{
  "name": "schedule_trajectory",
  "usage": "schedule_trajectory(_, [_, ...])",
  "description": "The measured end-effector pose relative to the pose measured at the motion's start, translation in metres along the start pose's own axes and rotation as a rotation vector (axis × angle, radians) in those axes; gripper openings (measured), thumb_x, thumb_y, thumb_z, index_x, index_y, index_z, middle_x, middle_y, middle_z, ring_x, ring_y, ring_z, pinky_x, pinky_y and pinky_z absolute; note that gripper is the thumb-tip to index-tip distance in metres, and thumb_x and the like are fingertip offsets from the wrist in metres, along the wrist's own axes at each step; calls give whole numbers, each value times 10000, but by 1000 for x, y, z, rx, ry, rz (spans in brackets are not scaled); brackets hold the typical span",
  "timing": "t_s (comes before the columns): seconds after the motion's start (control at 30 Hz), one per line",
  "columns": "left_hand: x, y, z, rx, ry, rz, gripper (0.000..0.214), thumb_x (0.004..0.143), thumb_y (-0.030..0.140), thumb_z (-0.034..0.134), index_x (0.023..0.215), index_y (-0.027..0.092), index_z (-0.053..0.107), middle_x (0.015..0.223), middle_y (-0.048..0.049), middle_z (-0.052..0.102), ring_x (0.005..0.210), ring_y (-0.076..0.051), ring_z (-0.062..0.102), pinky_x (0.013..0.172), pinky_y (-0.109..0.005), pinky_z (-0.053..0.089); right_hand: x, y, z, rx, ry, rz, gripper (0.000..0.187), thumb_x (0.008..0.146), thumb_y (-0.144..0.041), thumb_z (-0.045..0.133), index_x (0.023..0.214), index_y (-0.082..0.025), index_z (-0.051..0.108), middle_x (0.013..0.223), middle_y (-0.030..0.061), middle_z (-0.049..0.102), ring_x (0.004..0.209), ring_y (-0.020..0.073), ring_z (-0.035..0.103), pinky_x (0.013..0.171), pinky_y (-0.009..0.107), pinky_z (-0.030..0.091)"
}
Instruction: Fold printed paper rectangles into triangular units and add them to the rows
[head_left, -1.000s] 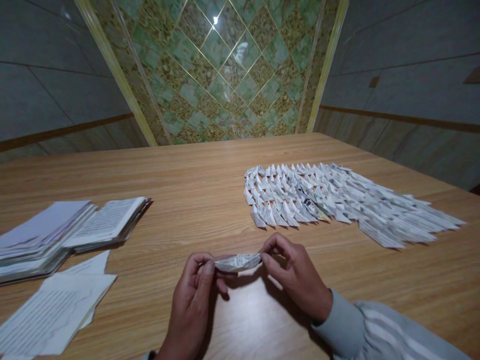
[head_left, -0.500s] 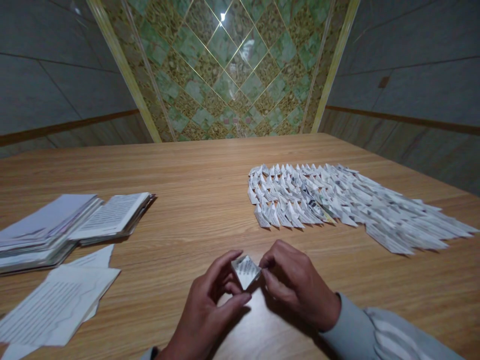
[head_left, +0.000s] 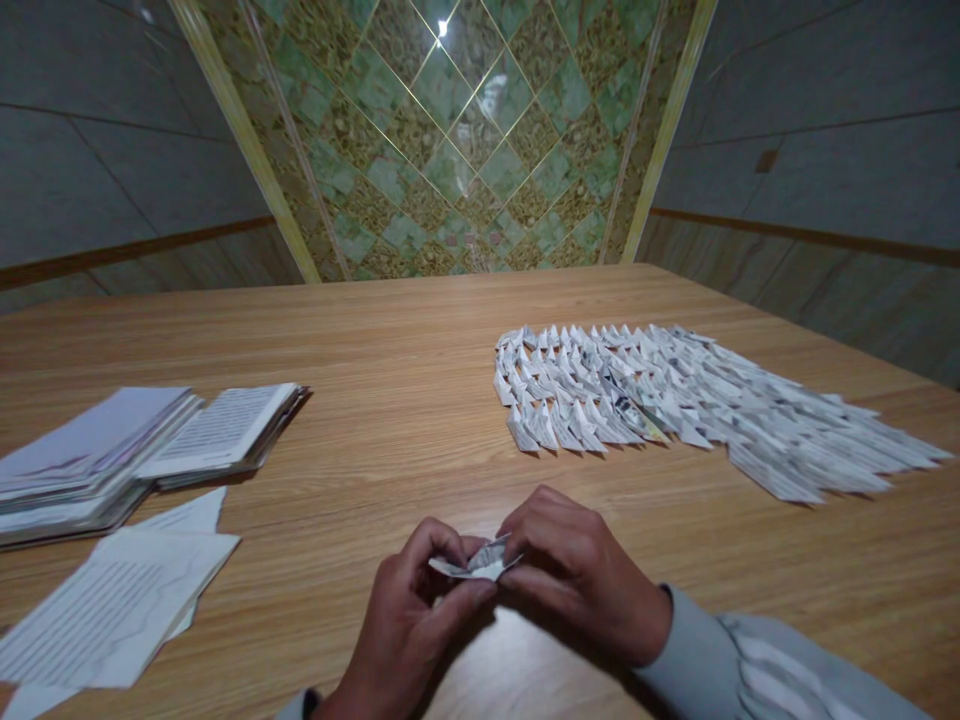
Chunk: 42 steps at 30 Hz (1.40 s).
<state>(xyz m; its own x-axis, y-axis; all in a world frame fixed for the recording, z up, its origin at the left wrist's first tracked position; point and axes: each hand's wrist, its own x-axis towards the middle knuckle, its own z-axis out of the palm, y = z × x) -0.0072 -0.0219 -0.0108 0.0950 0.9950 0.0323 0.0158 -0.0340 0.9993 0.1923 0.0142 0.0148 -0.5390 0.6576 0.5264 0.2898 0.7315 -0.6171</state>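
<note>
A small folded paper boat [head_left: 484,562] made of printed paper is between my two hands, just above the table near its front. My left hand [head_left: 424,595] pinches its left end with thumb and fingers. At the opposite end, my right hand [head_left: 581,565] has its fingers closed on the paper. The piece is drawn out wide and low, with pointed ends, and my fingertips cover part of it. Beyond my right hand stand rows of folded paper boats [head_left: 570,425], packed closely together.
A stack of papers [head_left: 97,430] and an open-looking printed book [head_left: 225,430] lie at the left of the wooden table [head_left: 360,400]. In front of them are loose printed sheets [head_left: 127,600]. A tiled wall [head_left: 465,150] rises behind the table.
The paper has gone from a compact diamond shape to a wide, low boat form. My right hand has moved left onto it, and both hands now pull at its ends.
</note>
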Motion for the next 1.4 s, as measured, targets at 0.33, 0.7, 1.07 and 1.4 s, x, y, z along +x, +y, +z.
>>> schedule_trajectory(0.33, [3, 5, 3, 141, 46, -9, 259, 711, 234, 774, 734, 197, 518, 640, 50, 573, 580, -122, 538, 532, -206, 419, 4, -3, -2, -76, 5, 44, 127, 875, -181, 664, 755, -169, 628, 684, 28, 631, 691, 168, 542, 623, 276, 371])
schedule_trajectory(0.7, [2, -1, 5, 16, -5, -81, 269, 822, 315, 714, 814, 217, 463, 639, 32, 649, 575, -136, 603, 528, -206, 443, 3, -5, 3, 5, 33, 160, 131, 814, -122, 699, 735, -172, 608, 685, 4, 608, 681, 148, 544, 616, 248, 360])
schedule_trajectory(1.07, [4, 9, 4, 180, -23, -20, 197, 852, 361, 691, 895, 219, 561, 703, 1, 716, 648, -179, 655, 586, -235, 469, 6, -8, -1, 125, -12, 388, 135, 759, -111, 720, 806, -170, 609, 732, -25, 619, 666, 125, 556, 604, 215, 370])
schedule_trajectory(1.4, [5, 9, 2, 274, -52, 1, 152, 838, 341, 694, 879, 213, 623, 679, -2, 709, 610, -178, 644, 548, -222, 463, 3, -3, 0, 142, -137, 490, 89, 764, -144, 769, 718, -143, 692, 618, -35, 629, 585, 104, 532, 556, 201, 322])
